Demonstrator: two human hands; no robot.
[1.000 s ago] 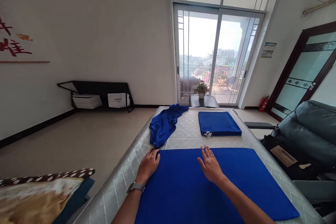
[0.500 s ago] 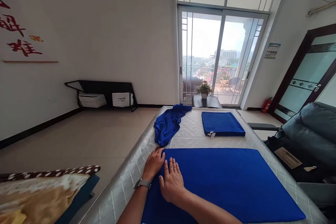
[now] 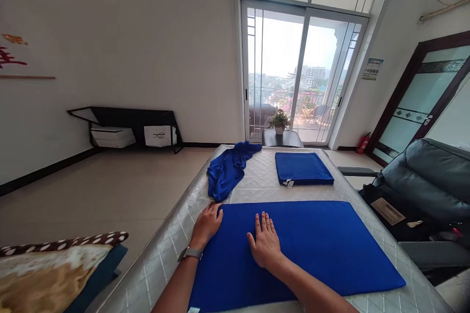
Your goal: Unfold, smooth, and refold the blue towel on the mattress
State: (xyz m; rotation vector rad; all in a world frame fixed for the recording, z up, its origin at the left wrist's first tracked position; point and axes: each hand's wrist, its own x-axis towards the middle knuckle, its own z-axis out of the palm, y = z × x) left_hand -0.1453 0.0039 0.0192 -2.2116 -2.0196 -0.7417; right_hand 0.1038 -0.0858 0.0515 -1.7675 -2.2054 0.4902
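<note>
A blue towel (image 3: 323,249) lies spread flat across the near part of the quilted mattress (image 3: 253,188). My left hand (image 3: 206,225), with a watch on its wrist, rests on the towel's far left corner, fingers stretched out. Palm down on the cloth, to the left of its middle, is my right hand (image 3: 266,243), its fingers extended and thumb apart. Beyond the towel sits a neat stack of folded blue towels (image 3: 304,167) with white tags at its front edge. A crumpled blue cloth (image 3: 229,168) lies at the far left of the mattress.
A dark armchair (image 3: 414,181) with a brown label on its seat stands at the right. Behind the mattress a potted plant (image 3: 279,121) stands on a dark chair. A black rack (image 3: 132,124) with white boxes lines the left wall; a patterned blanket (image 3: 55,274) is at near left.
My right hand has slid to the right across the towel, away from my left hand. The left hand stays at the corner. The view has shifted slightly to the right.
</note>
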